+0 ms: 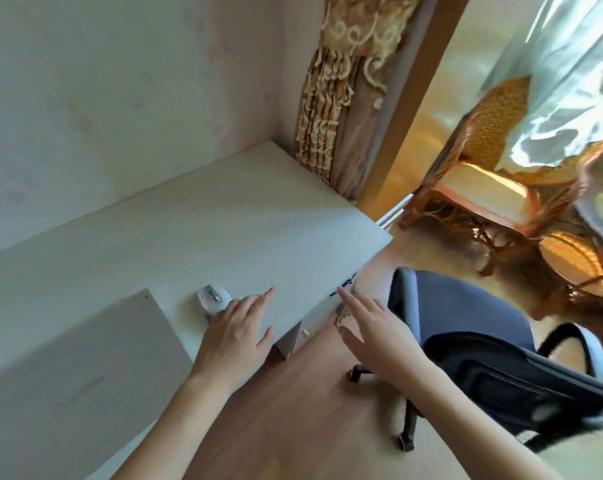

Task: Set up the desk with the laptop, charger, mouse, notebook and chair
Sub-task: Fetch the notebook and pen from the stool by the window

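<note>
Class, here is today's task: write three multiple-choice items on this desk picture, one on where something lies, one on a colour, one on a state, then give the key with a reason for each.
1. Where is the mouse?
A. on the desk, right of the laptop
B. on the floor
C. on the chair seat

2. What colour is the office chair?
A. red
B. dark blue
C. white

3. How is the laptop?
A. open
B. closed, lying flat
C. standing on edge

Key:
1 A: it lies on the desk at the fingers of the left hand.
2 B: seat and back are dark blue.
3 B: only its flat grey lid shows.
</note>
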